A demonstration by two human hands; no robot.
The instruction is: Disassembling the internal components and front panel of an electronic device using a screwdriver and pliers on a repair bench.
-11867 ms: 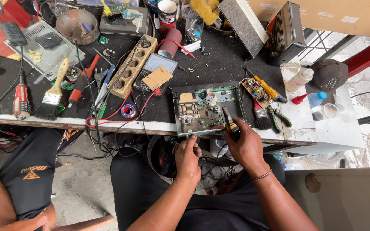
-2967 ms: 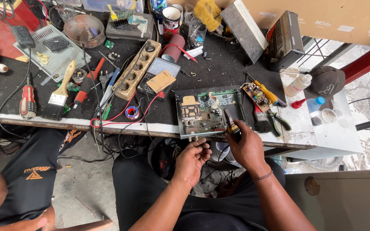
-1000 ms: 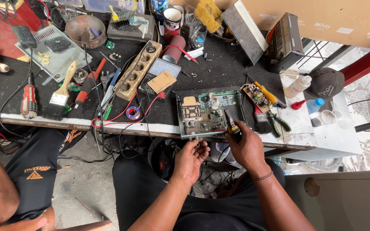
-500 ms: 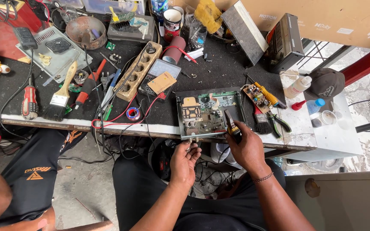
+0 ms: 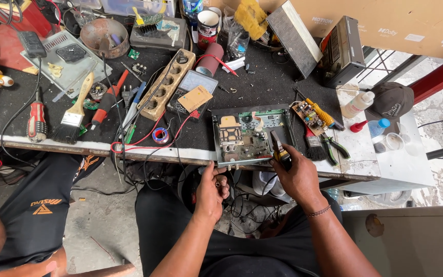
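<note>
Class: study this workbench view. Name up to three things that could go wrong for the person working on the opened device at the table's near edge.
1. The open metal chassis with a green circuit board overhangs the table's near edge; it could tip off.
2. The right hand holds a black-and-yellow hand tool over the board; a slip might damage components.
3. The left hand seems to pinch something small, which could drop to the floor.

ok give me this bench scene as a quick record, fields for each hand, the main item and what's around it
left hand: left hand at the near front edge of the opened device, fingers curled against it
right hand: right hand holds a small yellow-handled tool over the board
main item: opened device, metal chassis with green circuit board, at the table's near edge
right of it: black brush, pliers
left of it: solder roll, paintbrush, red screwdriver
other person: black shorts at lower left
</note>
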